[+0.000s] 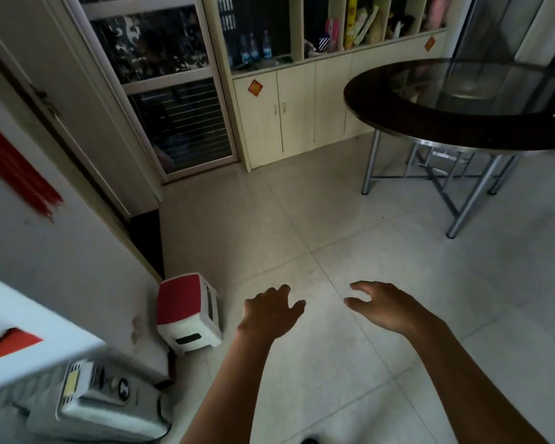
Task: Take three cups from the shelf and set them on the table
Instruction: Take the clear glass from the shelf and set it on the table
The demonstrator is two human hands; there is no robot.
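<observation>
Hands over bare floor, neither holding anything. The left hand (pixel 269 310) and the right hand (pixel 386 307) reach forward side by side at the near edge of the scene, palms down, fingers loosely spread and slightly curled, well apart from every furnishing. The shelf (pixel 302 43) stands against the far wall, straight ahead and a little left of the hands, its open compartments running left to right above closed cabinet doors (pixel 279 113). Bottles (pixel 253 49) stand in one compartment and books and soft items in those further right; no cup can be made out there at this sharpness. The table (pixel 398 123), round, with a dark glass top, stands far right, its surface bare where visible, nearer the right hand than the left. Judged from this layout, the task is at its outset: no cup has been taken, and the coming move is an approach across the floor toward the shelf, which lies roughly equally distant from both hands.
</observation>
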